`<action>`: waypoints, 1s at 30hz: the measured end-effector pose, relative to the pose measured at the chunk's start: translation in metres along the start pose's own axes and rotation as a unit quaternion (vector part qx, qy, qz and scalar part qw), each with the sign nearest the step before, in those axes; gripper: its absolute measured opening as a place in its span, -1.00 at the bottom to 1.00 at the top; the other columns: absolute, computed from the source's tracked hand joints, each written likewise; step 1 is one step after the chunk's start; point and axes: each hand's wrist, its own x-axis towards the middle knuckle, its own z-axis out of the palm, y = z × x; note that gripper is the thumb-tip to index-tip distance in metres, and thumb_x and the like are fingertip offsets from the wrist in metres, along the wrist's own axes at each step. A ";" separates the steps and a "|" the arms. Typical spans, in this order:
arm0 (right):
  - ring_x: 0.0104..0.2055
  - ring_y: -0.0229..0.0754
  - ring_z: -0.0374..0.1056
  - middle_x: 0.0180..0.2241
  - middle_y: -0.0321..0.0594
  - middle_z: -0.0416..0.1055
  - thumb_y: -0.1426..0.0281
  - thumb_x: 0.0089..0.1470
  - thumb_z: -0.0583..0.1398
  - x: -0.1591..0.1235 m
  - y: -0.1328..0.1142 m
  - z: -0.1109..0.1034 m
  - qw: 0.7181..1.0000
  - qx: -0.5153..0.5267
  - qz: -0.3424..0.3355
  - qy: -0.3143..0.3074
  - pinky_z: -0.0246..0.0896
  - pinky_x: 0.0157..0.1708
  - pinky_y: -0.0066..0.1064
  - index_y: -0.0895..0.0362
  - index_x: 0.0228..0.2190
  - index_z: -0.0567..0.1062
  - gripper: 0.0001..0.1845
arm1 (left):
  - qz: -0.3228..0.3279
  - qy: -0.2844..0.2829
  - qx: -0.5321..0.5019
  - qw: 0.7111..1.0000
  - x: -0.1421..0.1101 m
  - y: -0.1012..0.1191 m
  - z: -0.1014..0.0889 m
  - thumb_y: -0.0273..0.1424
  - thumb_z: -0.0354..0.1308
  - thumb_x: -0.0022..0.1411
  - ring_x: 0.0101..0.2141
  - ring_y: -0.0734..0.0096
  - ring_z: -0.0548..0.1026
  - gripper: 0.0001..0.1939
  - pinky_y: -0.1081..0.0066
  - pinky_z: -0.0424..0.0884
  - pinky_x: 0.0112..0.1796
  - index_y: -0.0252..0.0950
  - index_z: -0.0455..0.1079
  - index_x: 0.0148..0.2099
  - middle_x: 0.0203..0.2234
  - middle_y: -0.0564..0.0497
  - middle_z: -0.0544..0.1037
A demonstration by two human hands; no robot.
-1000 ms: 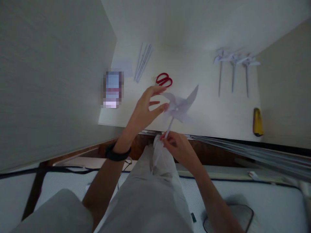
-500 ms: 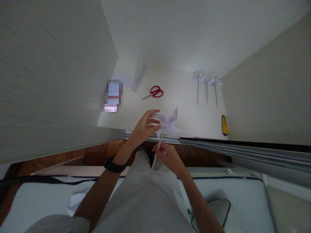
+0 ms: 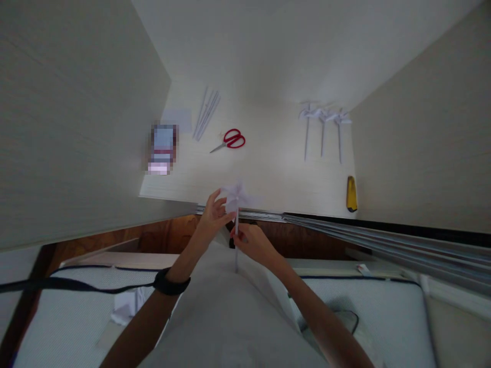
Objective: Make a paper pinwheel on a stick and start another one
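Observation:
A white paper pinwheel [image 3: 237, 197] is held upright just off the table's front edge, its blades a little blurred. My right hand [image 3: 253, 243] pinches its stick below the blades, and the stick's lower end reaches toward my lap. Close to the left side of the blades is my left hand [image 3: 215, 214], fingers apart and curved, with the thumb near the top of the stick. Whether its fingertips touch the paper I cannot tell.
Red-handled scissors [image 3: 230, 139] lie on the white table [image 3: 268, 174], with several white sticks [image 3: 207, 116] behind. At the back right are three finished pinwheels [image 3: 322, 116]. A yellow tool [image 3: 351, 194] rests at the right edge, a blurred-out phone-like object [image 3: 163, 148] at left.
Both hands and the pinwheel have shifted left and slightly toward me. The pinwheel's stick is now more upright, and its blades sit at a different angle. The whole view has shifted a little.

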 end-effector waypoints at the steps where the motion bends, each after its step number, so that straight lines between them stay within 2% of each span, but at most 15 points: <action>1: -0.26 -0.28 0.34 -0.28 -0.20 0.37 0.25 0.24 0.13 0.002 0.001 -0.001 1.000 0.003 0.001 -0.002 0.34 -0.19 -0.34 0.26 -0.22 0.42 -0.71 | -0.009 -0.002 -0.008 1.000 0.002 -0.001 0.003 -0.35 0.14 0.26 -0.15 0.28 0.47 -0.60 0.18 0.48 -0.17 -0.30 0.24 0.12 -0.04 -0.11 0.41; 5: -0.27 -0.30 0.34 -0.29 -0.21 0.37 0.25 0.25 0.12 0.012 -0.007 0.000 1.000 0.018 0.009 0.010 0.34 -0.20 -0.36 0.26 -0.23 0.42 -0.71 | -0.046 -0.010 -0.031 0.998 0.009 0.005 0.006 -0.34 0.13 0.27 -0.19 0.31 0.48 -0.62 0.22 0.50 -0.21 -0.31 0.26 0.10 -0.08 -0.09 0.43; 10: -0.26 -0.29 0.34 -0.29 -0.21 0.37 0.26 0.26 0.12 0.032 -0.025 0.009 0.999 0.030 0.009 0.028 0.34 -0.21 -0.35 0.27 -0.22 0.42 -0.71 | -0.079 -0.018 -0.028 0.996 0.013 0.015 -0.012 -0.32 0.11 0.28 -0.28 0.38 0.49 -0.64 0.32 0.50 -0.32 -0.32 0.27 0.08 -0.15 -0.07 0.46; 15: -0.25 -0.28 0.34 -0.28 -0.21 0.37 0.25 0.25 0.12 0.043 -0.034 0.016 0.998 0.043 -0.005 0.041 0.34 -0.19 -0.34 0.26 -0.22 0.42 -0.71 | -0.062 -0.029 -0.001 0.998 0.012 0.021 -0.026 -0.33 0.12 0.27 -0.27 0.37 0.49 -0.66 0.30 0.50 -0.29 -0.33 0.28 0.07 -0.16 -0.07 0.47; 21: -0.25 -0.28 0.34 -0.26 -0.20 0.37 0.24 0.26 0.11 0.033 -0.032 0.017 0.991 0.097 -0.060 0.074 0.35 -0.20 -0.36 0.25 -0.19 0.42 -0.71 | -0.028 -0.064 0.052 0.996 0.006 0.023 -0.032 -0.30 0.13 0.26 -0.20 0.32 0.49 -0.72 0.21 0.48 -0.18 -0.36 0.36 -0.04 -0.16 -0.07 0.49; 23: -0.25 -0.28 0.34 -0.22 -0.18 0.36 0.24 0.25 0.12 0.027 -0.030 0.016 0.982 0.124 -0.076 0.118 0.35 -0.21 -0.36 0.23 -0.10 0.39 -0.68 | -0.014 -0.061 0.074 0.995 0.005 0.025 -0.035 -0.30 0.13 0.26 -0.17 0.30 0.49 -0.73 0.17 0.46 -0.14 -0.36 0.38 -0.07 -0.15 -0.07 0.49; 25: -0.25 -0.28 0.33 -0.21 -0.17 0.35 0.23 0.25 0.12 0.021 -0.025 0.014 0.968 0.146 -0.078 0.190 0.35 -0.22 -0.35 0.23 -0.05 0.35 -0.64 | -0.002 -0.057 0.095 0.994 0.005 0.029 -0.037 -0.30 0.14 0.26 -0.16 0.29 0.49 -0.73 0.16 0.45 -0.12 -0.36 0.38 -0.07 -0.15 -0.07 0.49; 28: -0.26 -0.28 0.32 -0.21 -0.17 0.33 0.23 0.25 0.11 0.013 -0.020 0.006 0.939 0.158 -0.080 0.294 0.35 -0.24 -0.36 0.24 -0.06 0.34 -0.65 | 0.002 -0.067 0.126 0.990 0.004 0.037 -0.040 -0.30 0.15 0.25 -0.16 0.30 0.49 -0.74 0.16 0.45 -0.12 -0.36 0.39 -0.09 -0.16 -0.07 0.50; 30: -0.31 -0.32 0.31 -0.21 -0.18 0.33 0.23 0.24 0.12 0.011 -0.018 -0.002 0.929 0.156 -0.092 0.324 0.34 -0.29 -0.41 0.25 -0.09 0.35 -0.66 | 0.001 -0.084 0.144 0.986 0.003 0.041 -0.040 -0.30 0.15 0.25 -0.17 0.31 0.49 -0.74 0.16 0.45 -0.12 -0.36 0.39 -0.09 -0.16 -0.06 0.50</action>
